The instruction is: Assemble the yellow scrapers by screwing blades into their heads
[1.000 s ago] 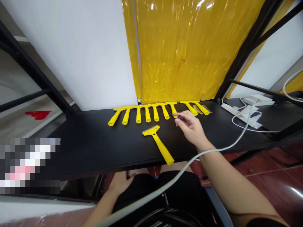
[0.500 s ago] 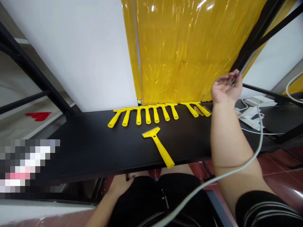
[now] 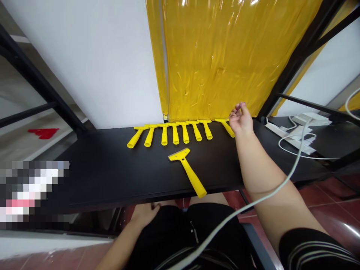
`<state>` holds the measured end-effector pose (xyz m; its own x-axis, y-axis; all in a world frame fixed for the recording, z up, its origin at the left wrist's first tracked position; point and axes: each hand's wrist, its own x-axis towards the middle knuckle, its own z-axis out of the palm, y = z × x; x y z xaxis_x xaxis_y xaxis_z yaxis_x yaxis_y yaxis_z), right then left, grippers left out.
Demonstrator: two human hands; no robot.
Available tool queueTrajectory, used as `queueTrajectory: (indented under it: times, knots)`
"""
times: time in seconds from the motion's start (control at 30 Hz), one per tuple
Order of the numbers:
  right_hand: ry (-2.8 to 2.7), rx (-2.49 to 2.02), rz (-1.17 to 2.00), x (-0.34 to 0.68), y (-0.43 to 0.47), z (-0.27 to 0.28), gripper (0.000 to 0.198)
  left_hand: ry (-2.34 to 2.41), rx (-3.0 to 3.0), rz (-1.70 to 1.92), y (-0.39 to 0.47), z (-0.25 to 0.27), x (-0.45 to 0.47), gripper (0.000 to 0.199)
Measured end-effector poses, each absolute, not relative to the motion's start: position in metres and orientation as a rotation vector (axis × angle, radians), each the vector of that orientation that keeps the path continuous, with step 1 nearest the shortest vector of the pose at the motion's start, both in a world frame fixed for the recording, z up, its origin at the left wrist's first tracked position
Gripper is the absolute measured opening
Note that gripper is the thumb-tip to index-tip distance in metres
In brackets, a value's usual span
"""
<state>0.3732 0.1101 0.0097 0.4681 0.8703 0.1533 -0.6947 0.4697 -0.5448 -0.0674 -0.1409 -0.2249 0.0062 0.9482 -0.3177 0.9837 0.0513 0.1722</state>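
Note:
A yellow scraper (image 3: 192, 176) with a flat blade edge lies on the black shelf (image 3: 112, 176), its handle angled toward me. Behind it, several more yellow scrapers (image 3: 176, 135) stand side by side in a row, handles facing me. One scraper (image 3: 227, 127) sits apart at the right of the row. My right hand (image 3: 241, 120) hovers beside that scraper, palm up, fingers loosely curled and seemingly holding nothing. It covers the far right end of the row. My left hand (image 3: 144, 215) rests on my thigh below the shelf edge, fingers laid out.
Yellow plastic film (image 3: 219, 63) and a white panel (image 3: 112, 67) rise behind the row. White power strips (image 3: 298, 131) with cords lie to the right. A pale cable (image 3: 239, 212) crosses in front of my right arm. Black frame posts (image 3: 42, 71) flank the shelf.
My right hand has moved left and down, from near the right frame post to the right end of the scraper row. My left hand and the front scraper stay put.

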Motion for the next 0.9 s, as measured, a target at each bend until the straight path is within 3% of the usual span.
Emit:
queueTrajectory:
  times: [0.27, 0.37, 0.5, 0.57, 0.73, 0.8, 0.9]
  knots:
    - [-0.791, -0.598, 0.823, 0.35, 0.101, 0.005, 0.044, 1.828, 2.053, -0.319, -0.161, -0.19, -0.022, 0.051]
    - [-1.02, -0.635, 0.803, 0.328, 0.091, 0.006, 0.048, 1.467, 2.074, -0.324, -0.186, -0.128, 0.003, 0.042]
    - [-1.346, -0.647, 0.877, 0.291, 0.07, 0.005, 0.047, 0.845, 2.114, 0.095, -0.204, -0.027, 0.021, 0.027]
    - [-1.459, -0.639, 0.947, 0.273, 0.061, 0.003, 0.046, 0.921, 2.172, 0.347, -0.196, 0.003, 0.026, 0.03]
    - [-1.559, -0.64, 1.043, 0.245, 0.05, -0.006, 0.046, 1.318, 2.455, 0.832, -0.14, -0.004, 0.037, 0.031]
    - [-1.577, -0.648, 1.056, 0.242, 0.049, -0.009, 0.047, 1.352, 2.534, 0.824, -0.123, -0.02, 0.043, 0.041]
    - [-1.599, -0.652, 1.051, 0.242, 0.049, -0.01, 0.048, 1.373, 2.569, 0.756, -0.112, -0.035, 0.047, 0.04]
